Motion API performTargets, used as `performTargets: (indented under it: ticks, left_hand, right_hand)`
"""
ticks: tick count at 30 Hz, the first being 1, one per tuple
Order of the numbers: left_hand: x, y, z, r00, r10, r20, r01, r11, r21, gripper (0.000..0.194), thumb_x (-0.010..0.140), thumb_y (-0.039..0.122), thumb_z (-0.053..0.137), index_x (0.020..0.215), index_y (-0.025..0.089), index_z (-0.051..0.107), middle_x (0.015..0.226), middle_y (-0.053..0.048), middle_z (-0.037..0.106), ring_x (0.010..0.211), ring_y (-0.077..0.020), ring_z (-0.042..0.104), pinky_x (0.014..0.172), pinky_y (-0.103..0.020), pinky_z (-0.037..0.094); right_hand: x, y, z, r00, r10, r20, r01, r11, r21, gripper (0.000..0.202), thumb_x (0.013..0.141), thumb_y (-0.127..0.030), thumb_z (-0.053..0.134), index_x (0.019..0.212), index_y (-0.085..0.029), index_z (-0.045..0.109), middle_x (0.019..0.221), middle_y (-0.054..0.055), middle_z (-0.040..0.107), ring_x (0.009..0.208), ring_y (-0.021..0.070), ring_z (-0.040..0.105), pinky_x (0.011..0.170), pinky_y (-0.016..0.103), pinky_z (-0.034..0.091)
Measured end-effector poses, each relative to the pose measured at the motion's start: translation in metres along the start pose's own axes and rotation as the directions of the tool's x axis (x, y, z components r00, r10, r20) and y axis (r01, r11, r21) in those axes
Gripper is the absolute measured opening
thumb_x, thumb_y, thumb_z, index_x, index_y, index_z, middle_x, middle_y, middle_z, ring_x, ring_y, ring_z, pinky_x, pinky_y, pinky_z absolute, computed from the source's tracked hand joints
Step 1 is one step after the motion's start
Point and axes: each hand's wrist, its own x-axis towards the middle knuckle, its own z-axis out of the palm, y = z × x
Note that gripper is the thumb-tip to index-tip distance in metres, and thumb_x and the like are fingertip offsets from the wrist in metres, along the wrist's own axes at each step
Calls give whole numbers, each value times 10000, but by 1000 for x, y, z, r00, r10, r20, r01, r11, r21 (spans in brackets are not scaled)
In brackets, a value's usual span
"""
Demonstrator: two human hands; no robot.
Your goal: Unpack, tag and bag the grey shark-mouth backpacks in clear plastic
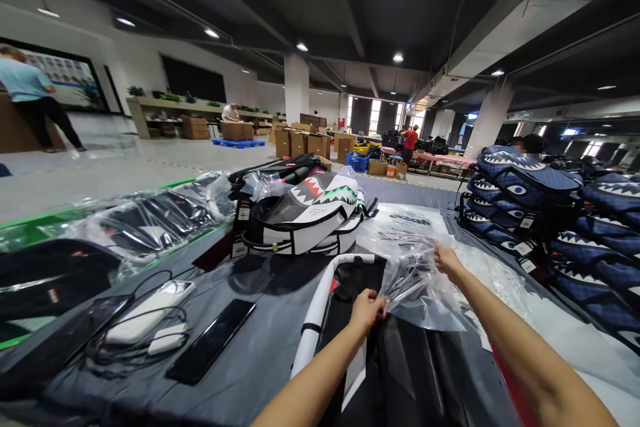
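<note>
A clear plastic bag stretches between my two hands. My right hand is closed on its upper right part, fingers pinched together. The fingers of my left hand are closed at its lower left edge, just above a backpack; exactly what they pinch is partly hidden. That backpack, black with white edging, lies beneath my arms close to me. Beyond my hands is a flat stack of printed clear bags. Grey-and-white backpacks with a toothed-mouth print lie piled ahead of my left hand.
A black phone and a white power bank with tangled cables lie on the grey table. Plastic-wrapped backpacks line the left side. Blue shark-print backpacks stand stacked at right. Several people and cardboard boxes are farther back.
</note>
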Motion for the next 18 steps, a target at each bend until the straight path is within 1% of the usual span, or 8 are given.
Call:
performTargets:
  ticks: [2, 4, 7, 9, 11, 13, 16, 18]
  left_hand:
    - [-1, 8, 0, 995, 99, -23, -97, 993, 73, 618, 588, 367, 857, 1123, 148, 640, 1032, -112, 730, 820, -209, 701, 752, -293, 519]
    - [1, 15, 4, 985, 167, -33, -162, 980, 116, 642, 543, 343, 879, 1117, 164, 656, 1102, -101, 719, 964, -235, 686, 847, -287, 495]
    - [7, 19, 10, 985, 164, -46, -156, 977, 146, 327, 627, 397, 820, 783, 148, 677, 816, -89, 724, 887, -276, 700, 754, -292, 488]
    - [7, 16, 10, 987, 150, -61, -140, 979, 149, 325, 716, 453, 734, 628, 165, 611, 646, -68, 669, 750, -265, 694, 648, -283, 462]
    - [2, 11, 3, 985, 162, -54, -153, 978, 143, 402, 756, 510, 672, 556, 180, 561, 556, -45, 620, 631, -231, 654, 580, -269, 424]
    - [-8, 7, -7, 981, 191, -16, -187, 973, 131, 472, 740, 576, 657, 508, 189, 520, 492, -24, 572, 528, -194, 585, 530, -261, 386]
    - [-26, 7, -16, 964, 253, 79, -261, 960, 102, 550, 677, 671, 654, 470, 207, 442, 438, 16, 462, 443, -146, 467, 473, -248, 310]
    - [-37, 12, -16, 938, 308, 158, -322, 944, 75, 583, 654, 698, 650, 462, 210, 394, 449, 37, 394, 446, -118, 410, 469, -238, 269]
  right_hand:
    - [-12, -4, 2, 998, -17, 63, 18, 1000, -24, 574, 830, -777, 387, 711, -230, 515, 462, -89, 297, 388, 104, 285, 400, 224, 263]
    - [-30, -7, 13, 989, -63, 136, 72, 996, -60, 512, 685, -716, 664, 748, -213, 590, 511, -66, 428, 451, 113, 384, 446, 228, 321]
    - [-53, -13, 28, 956, -157, 247, 215, 950, -227, 446, 447, -421, 904, 794, -230, 698, 575, -52, 569, 555, 145, 511, 539, 237, 392]
    - [-55, -19, 20, 956, -176, 235, 251, 906, -342, 259, 528, -311, 863, 731, -240, 721, 581, -34, 617, 590, 165, 567, 589, 245, 420]
    - [-47, -27, -11, 981, -163, 104, 192, 891, -411, 49, 677, -260, 742, 655, -225, 714, 625, 11, 671, 655, 192, 626, 636, 257, 447]
    - [-36, -36, -60, 984, -157, -88, 97, 876, -473, 161, 777, -241, 616, 667, -206, 728, 708, 67, 716, 749, 227, 667, 667, 274, 463]
    - [-27, -46, -138, 926, -144, -350, -76, 834, -546, 280, 837, -267, 522, 771, -156, 770, 716, 134, 716, 749, 274, 673, 615, 305, 451]
    - [-29, -51, -176, 883, -142, -447, -167, 796, -581, 319, 845, -287, 507, 812, -126, 780, 688, 149, 704, 673, 273, 657, 563, 310, 432]
